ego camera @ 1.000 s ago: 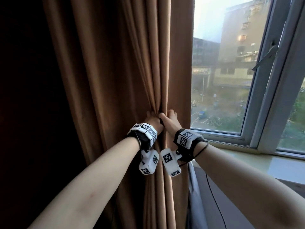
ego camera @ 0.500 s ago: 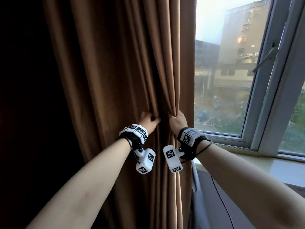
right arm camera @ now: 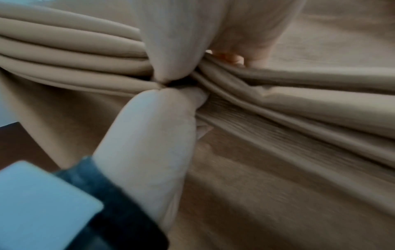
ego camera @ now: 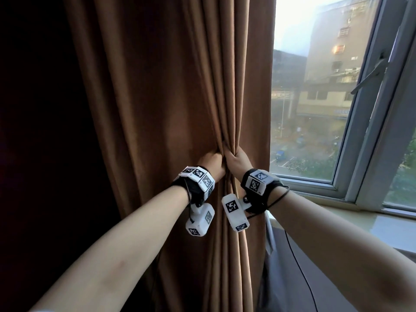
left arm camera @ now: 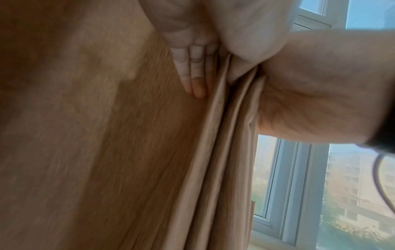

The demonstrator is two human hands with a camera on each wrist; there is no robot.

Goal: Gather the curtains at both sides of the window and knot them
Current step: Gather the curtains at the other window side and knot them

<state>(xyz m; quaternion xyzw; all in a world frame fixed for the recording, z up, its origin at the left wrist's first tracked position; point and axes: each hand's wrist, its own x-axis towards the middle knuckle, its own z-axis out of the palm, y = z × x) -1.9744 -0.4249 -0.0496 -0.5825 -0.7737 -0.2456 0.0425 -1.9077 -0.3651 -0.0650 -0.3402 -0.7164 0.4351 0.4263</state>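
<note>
A brown curtain (ego camera: 168,97) hangs at the left side of the window. My left hand (ego camera: 211,162) and right hand (ego camera: 238,158) sit side by side at waist height and hold its gathered folds. In the left wrist view, my left fingers (left arm camera: 193,74) lie straight against the curtain (left arm camera: 138,152), with the pleats caught between them and the thumb. My right hand (left arm camera: 310,93) grips the same bunch from the window side. In the right wrist view, the right thumb (right arm camera: 171,42) pinches the curtain (right arm camera: 299,104) where the pleats meet. The left hand (right arm camera: 149,135) comes in from below.
The grey window frame (ego camera: 351,122) with its handle (ego camera: 369,75) stands to the right, above a pale sill (ego camera: 337,212). A dark wall (ego camera: 33,131) fills the left. A strip of grey fabric (ego camera: 270,235) hangs behind the curtain's edge. A black cable (ego camera: 299,266) trails from my right wrist.
Half a second ago my hands were a little apart on the curtain. The left hand has since slid right, back against the right hand, bunching more pleats.
</note>
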